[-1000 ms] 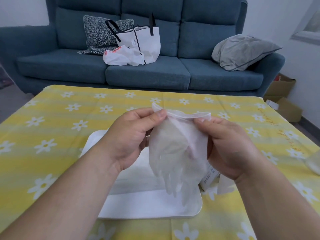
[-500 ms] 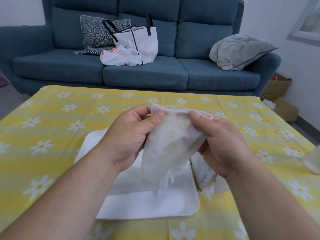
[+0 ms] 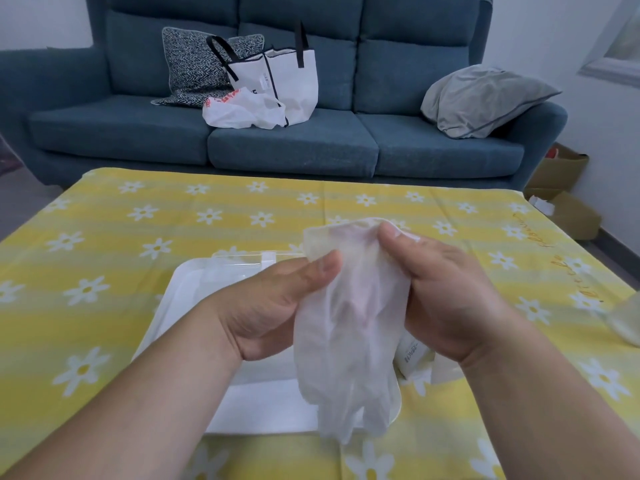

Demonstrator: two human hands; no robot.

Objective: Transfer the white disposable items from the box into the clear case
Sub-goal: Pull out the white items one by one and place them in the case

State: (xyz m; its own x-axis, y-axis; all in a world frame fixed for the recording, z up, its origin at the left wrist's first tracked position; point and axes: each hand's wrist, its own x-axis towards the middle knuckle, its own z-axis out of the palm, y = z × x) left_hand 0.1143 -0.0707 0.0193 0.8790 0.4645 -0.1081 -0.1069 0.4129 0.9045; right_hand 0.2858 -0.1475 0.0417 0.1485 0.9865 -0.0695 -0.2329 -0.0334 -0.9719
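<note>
A white translucent disposable glove (image 3: 349, 327) hangs between both hands, cuff up and fingers dangling down. My left hand (image 3: 273, 306) pinches its cuff with thumb and fingers on the left side. My right hand (image 3: 446, 292) pinches the cuff on the right side. Beneath the hands lies the clear case (image 3: 242, 271) with its white lid open flat toward me. The glove box (image 3: 414, 358) shows only as a white printed corner under my right wrist; most of it is hidden.
The table wears a yellow daisy cloth (image 3: 104, 258). A clear object (image 3: 627, 323) sits at the right edge. Behind stands a blue sofa (image 3: 294, 147) with a tote bag (image 3: 277, 81), plastic bag and cushions. Cardboard boxes (image 3: 561, 202) lie on the floor at right.
Both hands have drawn closer together, bunching the glove's cuff. The glove has gone from spread flat to crumpled and now hangs lower over the case's lid.
</note>
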